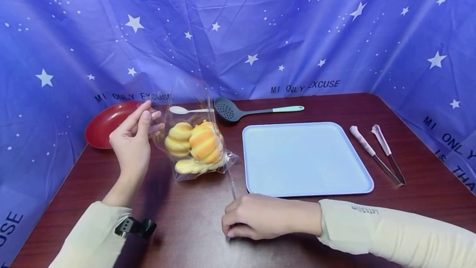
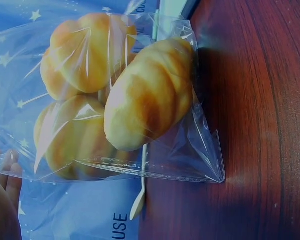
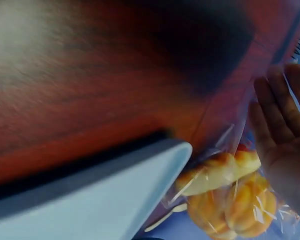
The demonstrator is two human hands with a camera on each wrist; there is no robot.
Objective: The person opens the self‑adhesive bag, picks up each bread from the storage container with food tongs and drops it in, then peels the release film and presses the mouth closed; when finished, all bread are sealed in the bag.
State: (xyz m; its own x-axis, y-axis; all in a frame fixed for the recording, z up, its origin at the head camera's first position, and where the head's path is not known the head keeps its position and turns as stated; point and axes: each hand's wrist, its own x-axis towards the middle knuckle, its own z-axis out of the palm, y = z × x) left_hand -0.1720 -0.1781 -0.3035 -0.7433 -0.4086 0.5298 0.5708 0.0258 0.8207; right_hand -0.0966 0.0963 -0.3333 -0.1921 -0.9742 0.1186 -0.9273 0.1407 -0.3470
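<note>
A clear plastic bag [image 1: 201,175] of several bread rolls hangs upright over the table. My left hand [image 1: 135,135] pinches its upper left side between thumb and fingers; in the left wrist view only part of the left hand [image 2: 7,195] shows at the edge. Inside lie a striped round roll [image 1: 205,142], a lobed roll [image 1: 178,139] and a long pale roll [image 1: 191,166]. Low at the front, my right hand [image 1: 253,217] has its fingers curled round a thin clear plastic strip [image 1: 232,183] that runs up towards the bag's lower right corner.
A pale blue tray [image 1: 306,158] lies right of the bag, with pink-handled tongs [image 1: 383,156] beyond it. Behind are a slotted spoon [image 1: 256,111] and a white spoon [image 1: 189,110]. A red bowl [image 1: 111,125] stands at the back left, before a starry curtain [image 1: 223,24].
</note>
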